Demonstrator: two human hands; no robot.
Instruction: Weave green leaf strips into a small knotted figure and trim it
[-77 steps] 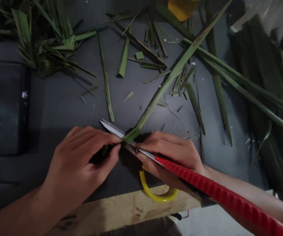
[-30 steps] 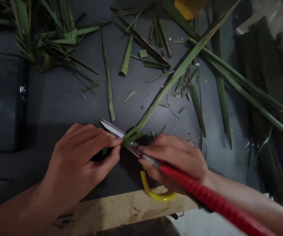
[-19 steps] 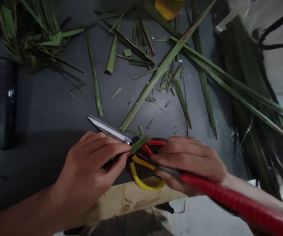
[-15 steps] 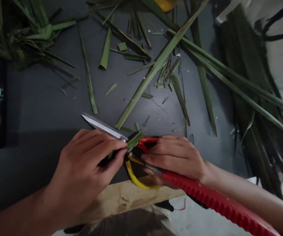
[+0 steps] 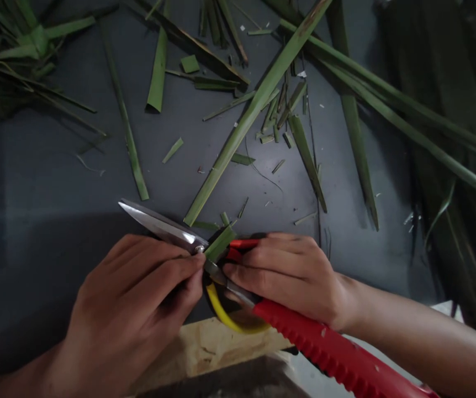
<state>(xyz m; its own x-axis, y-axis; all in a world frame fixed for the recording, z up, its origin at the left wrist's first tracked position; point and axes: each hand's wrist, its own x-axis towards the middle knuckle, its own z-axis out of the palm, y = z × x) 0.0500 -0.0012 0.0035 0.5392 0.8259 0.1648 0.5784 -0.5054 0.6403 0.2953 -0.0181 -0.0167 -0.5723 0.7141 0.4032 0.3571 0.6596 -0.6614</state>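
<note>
Between its thumb and fingers, my left hand (image 5: 132,304) pinches a short piece of green leaf (image 5: 220,243). My right hand (image 5: 290,273) is closed around the front of a utility knife (image 5: 324,348) with a ribbed red handle; its thumb is mostly hidden. The knife's metal blade reaches to the lower end of the leaf piece, close to my left fingertips. Scissors (image 5: 161,228) lie beneath both hands, blades pointing up and left. Their yellow handle loop (image 5: 232,320) shows below the knife, and part of a red loop shows beside my right fingers.
Long leaf strips (image 5: 258,110) and small cut scraps (image 5: 266,138) lie scattered over the dark table (image 5: 68,177). A leafy bundle (image 5: 26,50) rests at upper left, with a large dark leaf pile (image 5: 437,110) at right. A pale wooden edge (image 5: 217,345) borders the near side.
The view has shifted a little, so the hands sit slightly further left. The knife blade now shows more plainly against the leaf piece. Both hands keep their grips.
</note>
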